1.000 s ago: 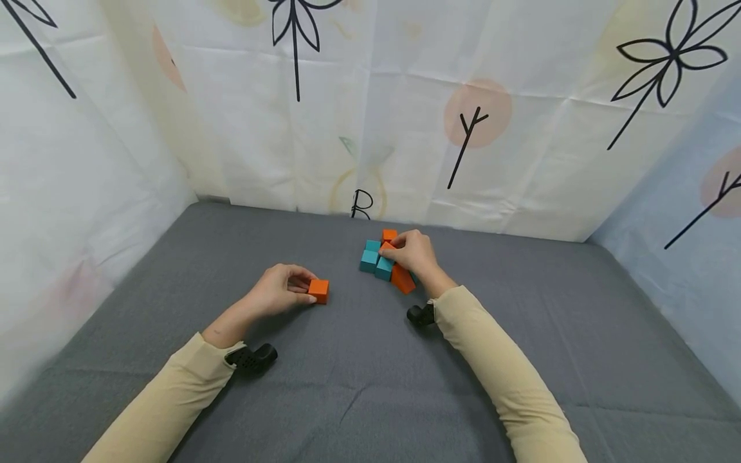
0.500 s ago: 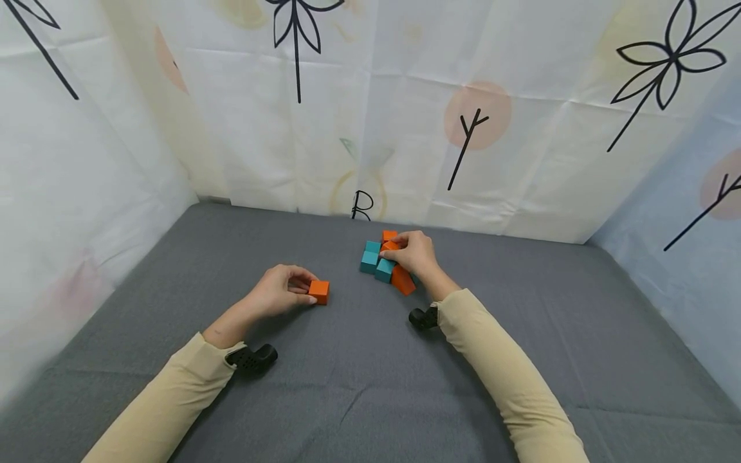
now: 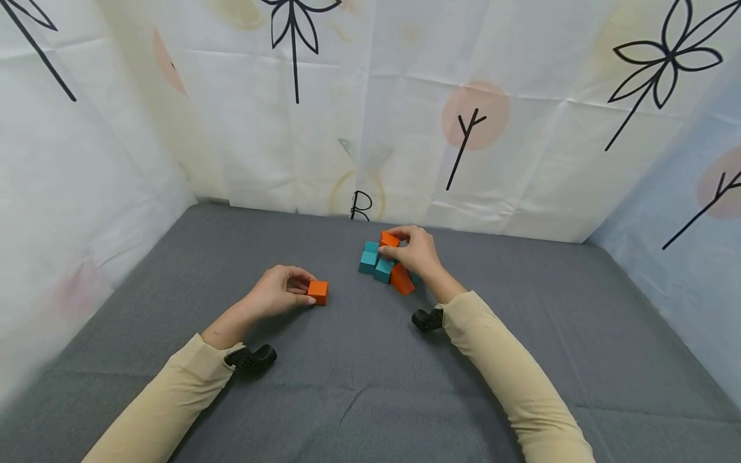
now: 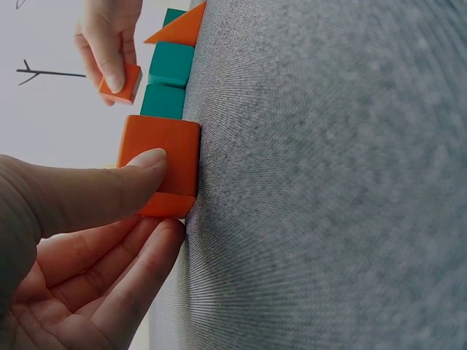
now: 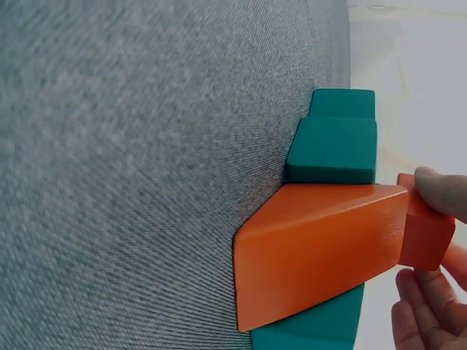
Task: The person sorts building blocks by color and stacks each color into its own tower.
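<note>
My left hand [image 3: 276,292] pinches an orange cube [image 3: 318,292] between thumb and fingers, low on the grey cloth. In the left wrist view its thumb [image 4: 109,186] presses on one face of that cube. Farther back, my right hand [image 3: 418,252] holds another orange block [image 3: 389,239]. The left wrist view shows this block raised above the teal blocks [image 4: 171,65]. Beneath and in front of the right hand lies a cluster of teal cubes [image 3: 368,262] with an orange wedge [image 5: 321,255] leaning among them. The hand hides part of the cluster.
Grey cloth [image 3: 359,386] covers the table, with creases near the front. A white patterned curtain [image 3: 260,141] hangs close behind the blocks and along both sides. Each wrist carries a dark camera mount [image 3: 251,360].
My right hand has shifted slightly back and up, lifting an orange block from among the teal ones. The rear orange block seen earlier is no longer distinct. My left hand stays put.
</note>
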Available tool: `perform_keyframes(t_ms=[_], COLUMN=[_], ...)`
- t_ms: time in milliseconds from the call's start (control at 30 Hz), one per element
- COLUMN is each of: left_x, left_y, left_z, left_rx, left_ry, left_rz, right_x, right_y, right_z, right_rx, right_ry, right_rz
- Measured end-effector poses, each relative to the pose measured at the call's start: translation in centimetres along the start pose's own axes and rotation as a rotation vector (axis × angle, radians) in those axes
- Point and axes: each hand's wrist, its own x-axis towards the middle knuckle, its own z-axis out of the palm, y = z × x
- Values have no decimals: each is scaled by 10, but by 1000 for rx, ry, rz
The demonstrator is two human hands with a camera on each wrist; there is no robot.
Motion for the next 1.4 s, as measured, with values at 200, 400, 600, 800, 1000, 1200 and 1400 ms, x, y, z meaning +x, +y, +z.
perform_keyframes(t_ms=[200, 400, 600, 800, 1000, 1200, 1400], left_x=[0, 0, 0, 0, 0, 0, 1], left_y=[-1, -2, -2, -2, -1, 0, 1], left_z=[0, 0, 0, 0, 0, -1, -1], left_rx=[-3, -9, -14, -11, -3, 8, 8], left_ry=[1, -1, -3, -2, 2, 3, 1], left_rz=[3, -2, -2, 5, 7, 0, -1], right_x=[-8, -14, -21, -29, -34, -37, -39], right_y=[-3, -7, -7, -11, -16, -17, -18], right_z=[-1, 1, 4, 7, 12, 18, 23], right_rx=[2, -1, 25, 57, 76, 49, 11], right_ry=[-11, -34, -77, -111, -140, -163, -205], right_rz=[-64, -129, -251, -321, -326, -351, -414])
